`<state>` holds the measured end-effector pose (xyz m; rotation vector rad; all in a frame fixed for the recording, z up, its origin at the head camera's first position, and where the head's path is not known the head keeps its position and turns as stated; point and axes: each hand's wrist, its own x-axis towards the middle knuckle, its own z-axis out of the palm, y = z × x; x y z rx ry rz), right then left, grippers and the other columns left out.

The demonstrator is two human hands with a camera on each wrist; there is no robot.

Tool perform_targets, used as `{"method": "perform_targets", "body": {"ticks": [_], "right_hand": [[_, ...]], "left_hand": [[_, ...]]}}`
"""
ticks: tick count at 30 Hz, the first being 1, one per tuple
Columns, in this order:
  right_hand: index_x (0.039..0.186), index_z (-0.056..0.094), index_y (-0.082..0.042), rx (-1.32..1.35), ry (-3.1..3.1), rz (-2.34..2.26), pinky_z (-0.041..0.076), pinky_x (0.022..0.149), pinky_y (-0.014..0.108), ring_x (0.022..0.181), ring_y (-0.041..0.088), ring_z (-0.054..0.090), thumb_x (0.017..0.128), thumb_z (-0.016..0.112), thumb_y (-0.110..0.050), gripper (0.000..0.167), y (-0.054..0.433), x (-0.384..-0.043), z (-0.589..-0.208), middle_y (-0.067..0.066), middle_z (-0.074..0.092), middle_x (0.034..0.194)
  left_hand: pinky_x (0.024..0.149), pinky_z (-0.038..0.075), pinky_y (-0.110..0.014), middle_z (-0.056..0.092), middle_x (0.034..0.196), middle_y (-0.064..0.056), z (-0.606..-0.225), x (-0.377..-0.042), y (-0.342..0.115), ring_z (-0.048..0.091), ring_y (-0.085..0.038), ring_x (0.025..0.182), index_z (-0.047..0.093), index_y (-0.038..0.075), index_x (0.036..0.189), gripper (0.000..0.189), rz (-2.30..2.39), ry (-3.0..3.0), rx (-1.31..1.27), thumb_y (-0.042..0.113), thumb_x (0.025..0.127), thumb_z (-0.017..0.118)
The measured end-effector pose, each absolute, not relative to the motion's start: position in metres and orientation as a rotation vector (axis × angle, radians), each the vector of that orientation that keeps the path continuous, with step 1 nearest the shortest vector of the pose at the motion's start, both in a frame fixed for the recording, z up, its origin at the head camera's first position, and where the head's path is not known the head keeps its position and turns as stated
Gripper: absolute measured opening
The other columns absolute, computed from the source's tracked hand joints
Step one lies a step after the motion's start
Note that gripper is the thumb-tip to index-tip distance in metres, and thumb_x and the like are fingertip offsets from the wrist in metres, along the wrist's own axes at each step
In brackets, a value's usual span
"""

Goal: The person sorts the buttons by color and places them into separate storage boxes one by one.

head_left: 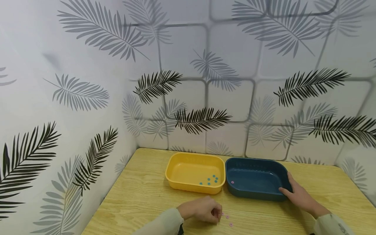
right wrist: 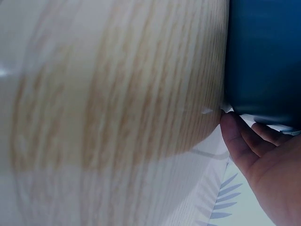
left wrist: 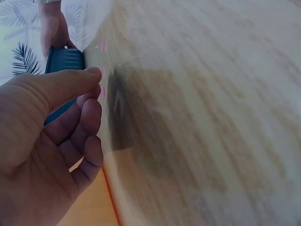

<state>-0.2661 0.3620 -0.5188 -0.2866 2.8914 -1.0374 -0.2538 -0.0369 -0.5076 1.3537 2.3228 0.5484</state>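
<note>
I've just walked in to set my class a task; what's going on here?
A person's right hand holds the right end of a dark blue rounded-rectangular tray with one small pink ring in it. Their left hand, fingers curled, is beside three more pink rings on the wood-grain table; whether it holds one isn't visible. Next to the blue tray, a yellow rounded-rectangular tray contains six small blue rings.

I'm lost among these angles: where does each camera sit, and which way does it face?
Head: on the head, facing forward and down over the table; left hand and right hand show.
Left wrist: on that wrist, looking across the table; left hand near, right hand beyond.
Right wrist: on that wrist, looking at right hand and table.
Shared: both wrist views show the blue tray.
</note>
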Motion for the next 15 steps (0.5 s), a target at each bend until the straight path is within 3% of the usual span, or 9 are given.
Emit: {"method": "perform_targets", "body": {"ticks": [15], "right_hand": [[0.143,-0.015,0.011,-0.279,2.891,-1.034,0.017,0.096,0.07,0.126,0.062,0.011,0.096,0.053,-0.038,0.095,0.362,-0.266,-0.519,0.044,-0.002,0.143]], "left_hand": [[0.064,0.045,-0.011,0.059,0.076,0.015,-0.485,-0.256,-0.037,0.052,0.007,0.069,0.068,0.01,0.09,0.002,0.744,2.32,1.308,0.01,0.087,0.069]]}}
